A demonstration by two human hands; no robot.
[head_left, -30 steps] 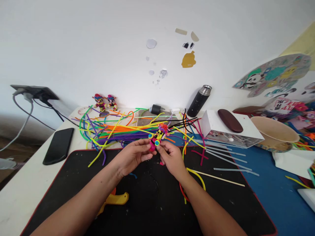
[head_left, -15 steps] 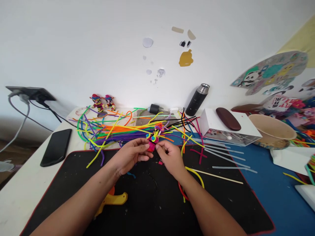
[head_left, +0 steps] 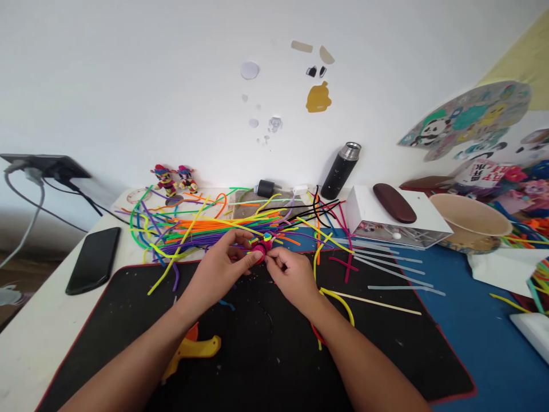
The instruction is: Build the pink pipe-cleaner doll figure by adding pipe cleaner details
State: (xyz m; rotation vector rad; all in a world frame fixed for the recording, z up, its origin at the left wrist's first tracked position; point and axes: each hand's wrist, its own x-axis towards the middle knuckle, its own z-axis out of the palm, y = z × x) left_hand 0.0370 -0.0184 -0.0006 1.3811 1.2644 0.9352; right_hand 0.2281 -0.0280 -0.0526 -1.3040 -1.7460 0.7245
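Observation:
A small pipe-cleaner figure [head_left: 260, 250] in pink, black and some blue is held above the back part of the black mat [head_left: 240, 366]. My left hand [head_left: 223, 258] grips it from the left between thumb and fingers, which cover part of it. From the other side my right hand [head_left: 291, 274] pinches at its edge with thumb and forefinger; the exact spot under those fingertips is hidden. Just behind both hands lies a heap of coloured pipe cleaners [head_left: 214, 229]. A yellow-handled tool [head_left: 199, 347] lies on the mat, partly covered by my left forearm.
Two finished-looking figures [head_left: 175, 179] stand by the wall. A phone [head_left: 93, 260] lies at left. At the back are a black flask [head_left: 342, 170], a white box [head_left: 360, 209] with a brown case [head_left: 393, 202] on top, and a bowl [head_left: 467, 220]. A thin stick [head_left: 377, 303] lies at right.
The figure has been turned and tipped, so its yellow face no longer shows and its pink end faces me. My left hand has rolled over it. The camera view has shifted slightly.

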